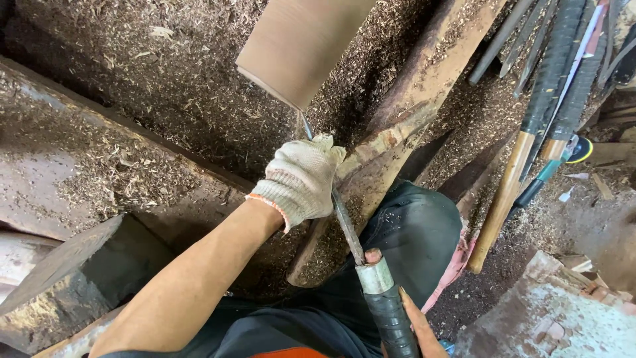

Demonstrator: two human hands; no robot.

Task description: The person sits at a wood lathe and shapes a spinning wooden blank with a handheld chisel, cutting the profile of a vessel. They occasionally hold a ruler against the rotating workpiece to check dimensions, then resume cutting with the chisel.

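My left hand [301, 180], in a cream knit glove with an orange cuff, presses on a long metal blade [346, 225] and on the rough wooden plank [397, 139] under it. My bare right hand [414, 325] grips the tool's handle [391, 315], which is wrapped in black tape behind a metal collar. The blade's thin tip [305, 126] reaches the lower edge of a smooth pale wooden board [298, 43]. The plank runs diagonally from upper right toward my lap.
Sawdust and wood shavings [172, 86] cover the ground. A heavy weathered timber [73, 172] lies at left, with a dark block [79, 278] below it. Several long-handled tools [530, 132] lean at right. A chipped slab [563, 311] sits at lower right.
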